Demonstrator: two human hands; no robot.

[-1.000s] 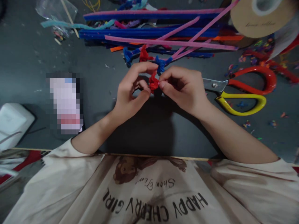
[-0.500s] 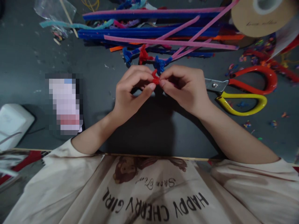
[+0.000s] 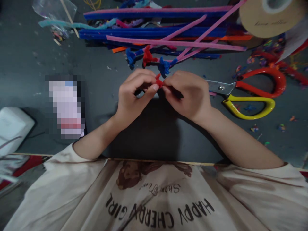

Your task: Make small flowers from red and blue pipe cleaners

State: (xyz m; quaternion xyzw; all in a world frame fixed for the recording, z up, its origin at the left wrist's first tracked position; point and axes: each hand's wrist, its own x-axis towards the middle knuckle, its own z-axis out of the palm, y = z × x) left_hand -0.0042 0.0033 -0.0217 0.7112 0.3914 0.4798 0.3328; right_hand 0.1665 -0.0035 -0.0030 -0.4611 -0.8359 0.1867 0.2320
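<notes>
Between my fingertips is a small bent red pipe cleaner piece (image 3: 158, 82). My left hand (image 3: 137, 94) pinches it between thumb and forefinger. Closed fingers of my right hand (image 3: 189, 91) grip its right side, and part of the piece is hidden behind them. Just beyond my hands lie a finished-looking red pipe cleaner flower (image 3: 148, 57) and two blue ones, one blue flower (image 3: 164, 65) close to my right fingers and another blue flower (image 3: 130, 57) farther left. Pink stems run from these flowers.
Scissors (image 3: 221, 87) with red and yellow handles lie right of my right hand. Blue pipe cleaners (image 3: 149, 33) and pink ones are heaped behind. A ribbon spool (image 3: 260, 24) is at the upper right; a blurred phone (image 3: 68, 109) and a white box (image 3: 14, 125) are at left.
The red piece has turned slightly and shifted a little left in my fingers. My right hand has rolled, its back now facing up more, and more of the scissor blade shows.
</notes>
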